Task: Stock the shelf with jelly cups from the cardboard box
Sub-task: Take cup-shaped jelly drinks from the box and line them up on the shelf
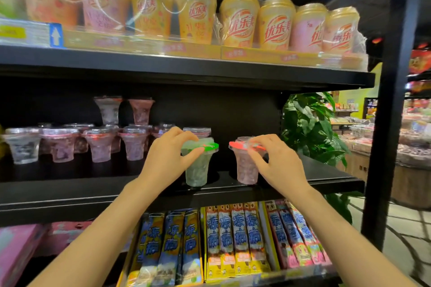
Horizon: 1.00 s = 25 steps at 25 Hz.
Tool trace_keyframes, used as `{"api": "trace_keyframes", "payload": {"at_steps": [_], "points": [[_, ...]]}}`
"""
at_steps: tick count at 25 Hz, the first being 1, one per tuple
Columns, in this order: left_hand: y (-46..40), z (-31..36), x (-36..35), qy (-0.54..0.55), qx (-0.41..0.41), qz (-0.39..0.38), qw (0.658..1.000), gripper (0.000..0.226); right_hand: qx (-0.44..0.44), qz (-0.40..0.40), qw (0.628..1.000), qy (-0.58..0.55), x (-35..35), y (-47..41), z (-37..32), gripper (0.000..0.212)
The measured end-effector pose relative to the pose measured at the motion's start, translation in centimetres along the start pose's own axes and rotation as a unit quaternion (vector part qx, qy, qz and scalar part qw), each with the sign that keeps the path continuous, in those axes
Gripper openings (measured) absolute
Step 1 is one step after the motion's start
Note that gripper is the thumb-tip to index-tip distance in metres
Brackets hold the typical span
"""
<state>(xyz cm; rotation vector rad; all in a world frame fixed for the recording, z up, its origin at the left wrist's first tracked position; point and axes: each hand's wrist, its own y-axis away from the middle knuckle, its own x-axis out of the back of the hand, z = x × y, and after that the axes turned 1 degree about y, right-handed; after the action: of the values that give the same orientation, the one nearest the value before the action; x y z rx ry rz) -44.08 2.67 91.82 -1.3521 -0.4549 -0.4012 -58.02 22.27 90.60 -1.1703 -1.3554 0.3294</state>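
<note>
On the middle black shelf stand two jelly cups near its front edge. My left hand grips the green-lidded jelly cup by its rim. My right hand grips the red-lidded pink jelly cup at the lid. Both cups stand upright on the shelf board, a hand's width apart. Several pink jelly cups fill the left half of the same shelf, with two more stacked higher at the back. The cardboard box is out of view.
Tall yellow drink cups line the upper shelf. Long snack packets and pink boxes fill the lower shelf. A black upright post stands at the right, with a green plant and store bins behind it.
</note>
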Motion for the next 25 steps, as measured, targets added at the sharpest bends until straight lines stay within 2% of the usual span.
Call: {"api": "trace_keyframes", "payload": {"at_steps": [6,11,15,18,21,25], "points": [[-2.5,-0.9,-2.6,0.000,-0.019,-0.041,0.999,0.026,-0.007,-0.044,0.999,-0.002,-0.6,-2.4,2.5,0.023],[-5.6,-0.5,-6.9,0.020,0.010,-0.081,0.996,0.026,-0.026,-0.093,0.995,0.009,-1.8,-5.4,6.4,0.025],[-8.6,-0.1,-10.2,-0.044,0.023,-0.131,0.990,0.029,-0.045,-0.149,0.988,-0.012,-2.9,-8.3,9.5,0.030],[-9.9,0.4,-12.3,-0.049,0.030,-0.135,0.989,0.028,-0.058,-0.179,0.982,-0.003,-4.0,-10.3,11.2,0.023],[-10.8,0.6,-13.7,-0.076,0.010,-0.128,0.989,0.027,-0.050,-0.170,0.984,-0.005,-5.0,-11.5,12.4,0.015],[-12.2,0.3,-15.0,-0.151,0.012,-0.139,0.979,0.029,-0.040,-0.163,0.986,-0.025,-6.1,-12.7,13.6,0.015]]}}
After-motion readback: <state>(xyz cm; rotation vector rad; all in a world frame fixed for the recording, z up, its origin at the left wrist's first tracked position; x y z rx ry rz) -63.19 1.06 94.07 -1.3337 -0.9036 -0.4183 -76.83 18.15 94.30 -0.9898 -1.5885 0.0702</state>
